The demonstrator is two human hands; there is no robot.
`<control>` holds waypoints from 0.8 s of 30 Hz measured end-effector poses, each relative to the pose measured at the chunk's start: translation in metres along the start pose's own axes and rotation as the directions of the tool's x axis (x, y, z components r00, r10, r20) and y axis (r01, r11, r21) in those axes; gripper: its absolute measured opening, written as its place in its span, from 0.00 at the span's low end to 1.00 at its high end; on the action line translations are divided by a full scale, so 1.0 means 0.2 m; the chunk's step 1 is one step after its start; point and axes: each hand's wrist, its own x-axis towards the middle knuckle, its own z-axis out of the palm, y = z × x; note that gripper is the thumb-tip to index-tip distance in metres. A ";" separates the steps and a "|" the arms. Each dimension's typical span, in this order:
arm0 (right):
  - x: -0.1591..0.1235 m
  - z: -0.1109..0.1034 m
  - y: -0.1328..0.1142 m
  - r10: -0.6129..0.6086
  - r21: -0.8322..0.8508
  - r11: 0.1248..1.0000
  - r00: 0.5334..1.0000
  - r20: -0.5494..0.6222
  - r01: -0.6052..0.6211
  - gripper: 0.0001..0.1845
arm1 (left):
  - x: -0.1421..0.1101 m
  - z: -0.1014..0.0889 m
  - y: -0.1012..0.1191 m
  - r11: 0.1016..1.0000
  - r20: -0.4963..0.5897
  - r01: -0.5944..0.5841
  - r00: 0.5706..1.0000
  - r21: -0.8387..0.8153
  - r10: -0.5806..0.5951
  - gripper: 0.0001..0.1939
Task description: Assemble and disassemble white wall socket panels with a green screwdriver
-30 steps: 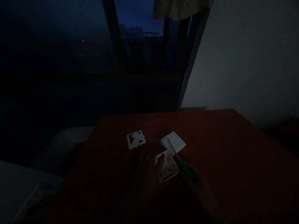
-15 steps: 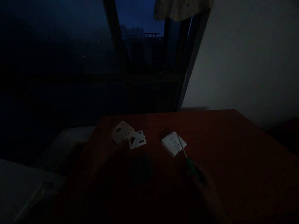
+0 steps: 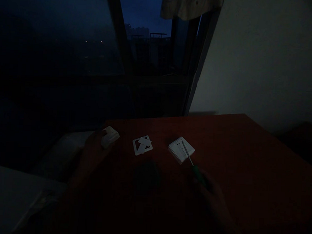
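My left hand (image 3: pixel 94 145) is closed around the edge of a white square plastic piece (image 3: pixel 111 136), tilted near the table's far left edge. The dimness hides its exact kind. My right hand (image 3: pixel 211 188) grips a screwdriver (image 3: pixel 198 174) with a green handle and a thin metal shaft. Its tip lies over the face of a white wall socket (image 3: pixel 177 152) on the table; whether it touches is unclear. Between the hands lies a white square frame (image 3: pixel 135 146) with loose white strips (image 3: pixel 144 141) crossed on top.
The reddish-brown table (image 3: pixel 222 133) stands by a dark window (image 3: pixel 153 65) and a pale wall (image 3: pixel 259 59). A dark, indistinct object (image 3: pixel 146 175) rests on the table in front of the frame. A short curtain (image 3: pixel 190 6) hangs above.
My left hand has moved left with the white plastic piece, away from the square frame, and the piece is tilted differently. The screwdriver tip has shifted slightly left over the socket.
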 end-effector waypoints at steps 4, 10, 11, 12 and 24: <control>-0.01 0.01 -0.01 0.002 -0.029 1.000 1.000 0.030 -0.001 0.28 | -0.20 0.11 0.16 0.990 0.052 -0.113 0.992 -0.086 0.118 0.27; -0.01 0.01 -0.01 -0.031 -0.066 0.997 0.998 0.046 0.034 0.25 | -0.46 0.24 0.38 0.952 0.285 -0.225 0.917 -0.206 0.278 0.40; -0.01 0.01 -0.01 -0.035 -0.070 0.997 0.998 0.043 0.038 0.25 | -0.47 0.25 0.39 0.952 0.304 -0.226 0.910 -0.208 0.283 0.42; -0.01 0.02 -0.01 -0.038 -0.072 0.997 0.999 0.039 0.041 0.25 | -0.48 0.26 0.39 0.953 0.318 -0.221 0.906 -0.209 0.280 0.42; -0.02 0.05 -0.03 -0.072 -0.177 0.980 0.993 0.092 0.088 0.24 | -0.47 0.33 0.50 0.942 0.432 -0.161 0.857 -0.296 0.282 0.40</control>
